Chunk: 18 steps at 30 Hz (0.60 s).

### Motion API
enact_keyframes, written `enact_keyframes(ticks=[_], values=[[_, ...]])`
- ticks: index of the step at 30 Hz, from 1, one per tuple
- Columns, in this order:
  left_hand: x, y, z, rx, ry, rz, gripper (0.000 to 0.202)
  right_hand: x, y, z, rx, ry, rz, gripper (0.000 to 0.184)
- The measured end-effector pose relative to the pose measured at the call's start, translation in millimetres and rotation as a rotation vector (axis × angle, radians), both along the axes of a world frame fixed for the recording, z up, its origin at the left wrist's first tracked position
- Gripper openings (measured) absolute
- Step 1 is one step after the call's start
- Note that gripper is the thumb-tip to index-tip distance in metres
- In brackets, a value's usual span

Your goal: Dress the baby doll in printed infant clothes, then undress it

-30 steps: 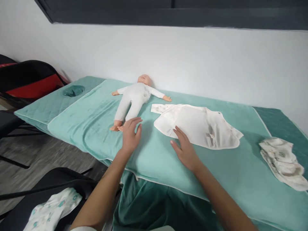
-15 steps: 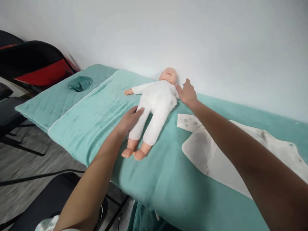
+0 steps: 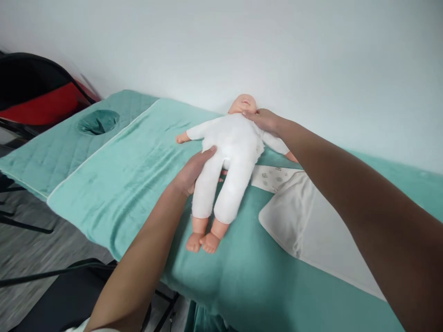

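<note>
A baby doll with a white cloth body and bare plastic head, hands and feet lies on its back on the bed, head toward the wall. My left hand is wrapped round the upper part of one leg, thumb on top, with fingertips showing between the legs. At the doll's neck and shoulder, my right hand has its thumb across the front; its other fingers go out of sight behind. Below my right forearm lies a white baby garment or cloth, with a small-patterned part at its near end.
The massage bed has a green cover and a face hole at its left end. A white wall runs along the far side. Black chairs, one with red on it, stand at left and below on the grey floor.
My right hand has moved onto the doll's neck and shoulder. My left hand has slid further round the thigh, and the doll's legs have shifted; its other arm now shows.
</note>
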<state>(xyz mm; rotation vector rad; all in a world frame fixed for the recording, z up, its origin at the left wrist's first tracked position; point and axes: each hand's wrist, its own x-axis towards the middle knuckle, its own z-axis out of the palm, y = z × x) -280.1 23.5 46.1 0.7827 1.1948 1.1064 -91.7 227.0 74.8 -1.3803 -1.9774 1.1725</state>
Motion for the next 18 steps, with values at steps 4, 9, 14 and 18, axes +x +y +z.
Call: enact_keyframes(ticks=[4, 9, 14, 18], values=[[60, -18, 15.0, 0.038, -0.079, -0.051, 0.045, 73, -20, 19.2, -0.005, -0.033, -0.087, 0.08], [162, -51, 16.4, 0.068, -0.19, -0.161, 0.055, 198, -63, 34.5, 0.009, -0.107, -0.195, 0.084], [254, -82, 4.9, 0.036, -0.229, -0.279, 0.065, 302, -120, 33.4, 0.056, -0.275, -0.359, 0.09], [300, -94, -6.6, 0.027, -0.24, -0.312, 0.066, 346, -141, 14.7, 0.057, -0.283, -0.429, 0.092]])
